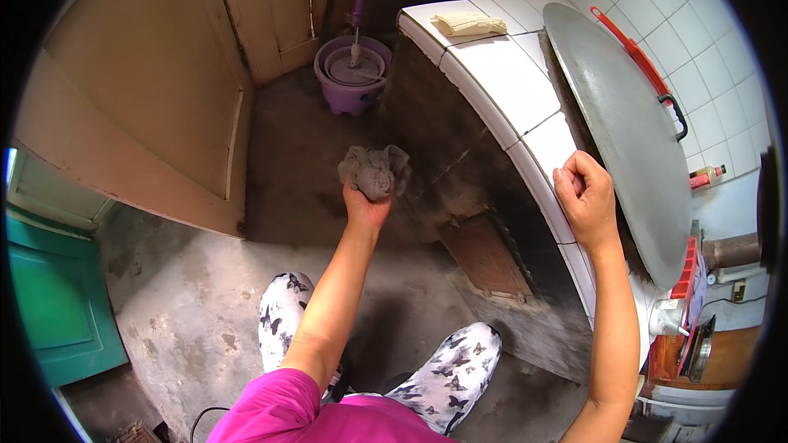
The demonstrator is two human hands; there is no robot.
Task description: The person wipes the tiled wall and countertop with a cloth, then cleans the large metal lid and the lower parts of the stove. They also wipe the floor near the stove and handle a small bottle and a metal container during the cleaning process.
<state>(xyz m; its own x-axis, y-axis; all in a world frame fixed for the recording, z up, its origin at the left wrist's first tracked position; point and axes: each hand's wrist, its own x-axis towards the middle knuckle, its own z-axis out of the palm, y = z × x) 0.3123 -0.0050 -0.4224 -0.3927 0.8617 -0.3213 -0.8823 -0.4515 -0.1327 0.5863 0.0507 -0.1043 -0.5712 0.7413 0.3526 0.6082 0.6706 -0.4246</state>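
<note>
In my left hand [367,207] is a crumpled grey cloth [374,171], gripped from below and held out in front of me above the floor. My right hand [588,197] is curled into a fist over the white tiled counter edge [538,148], close to the large round metal lid [620,131]. Whether that fist touches the tiles, and whether anything is inside it, I cannot make out. A folded pale yellow cloth [469,25] lies farther back on the counter.
A purple mop bucket [353,74] with a mop in it stands at the far end, beside wooden doors [156,74]. A red-handled utensil [632,49] leans behind the lid. Below the counter is a dark stove front with a rusty hatch [486,254]. A green door [61,299] is at left.
</note>
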